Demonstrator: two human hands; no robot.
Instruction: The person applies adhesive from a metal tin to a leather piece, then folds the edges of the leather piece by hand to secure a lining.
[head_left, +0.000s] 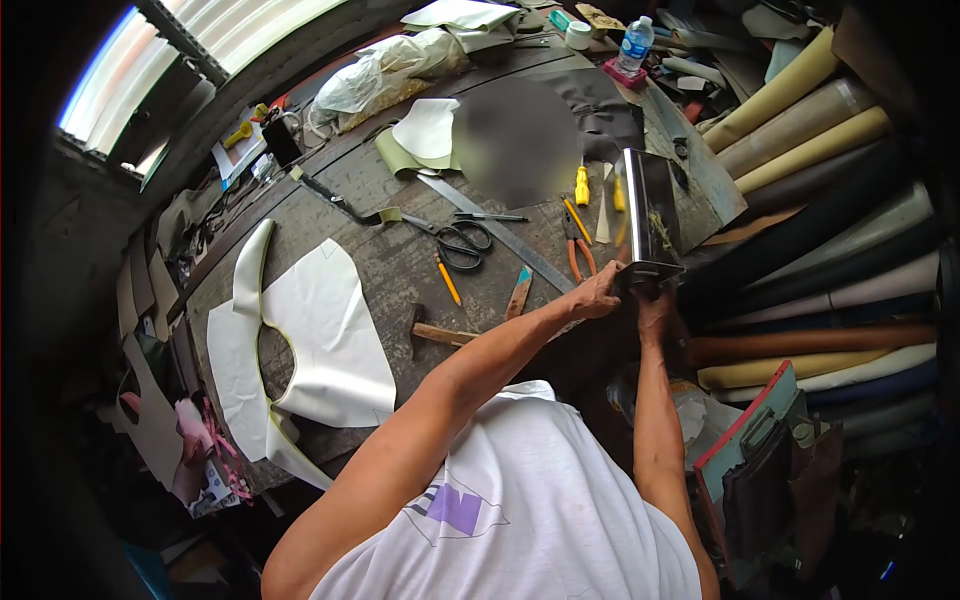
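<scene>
A shiny, box-shaped metal piece (655, 212) with a flat lip at its near end stands at the right side of the wooden worktable (340, 205). My left hand (597, 291) is closed on the left of that lip. Under the same lip, my right hand (654, 306) grips from below, its fingers partly hidden. Just left of the metal piece lie orange-handled pliers (578, 250), a yellow-handled screwdriver (582, 187) and a pencil (577, 218). A hammer (440, 332) rests nearer my left forearm.
White cut material (330, 320) covers the table's left part. Black-handled scissors (462, 245), a metal ruler (500, 235) and a box cutter (519, 292) lie mid-table. A water bottle (635, 45) stands at the back. Rolls of material (800, 130) crowd the right side.
</scene>
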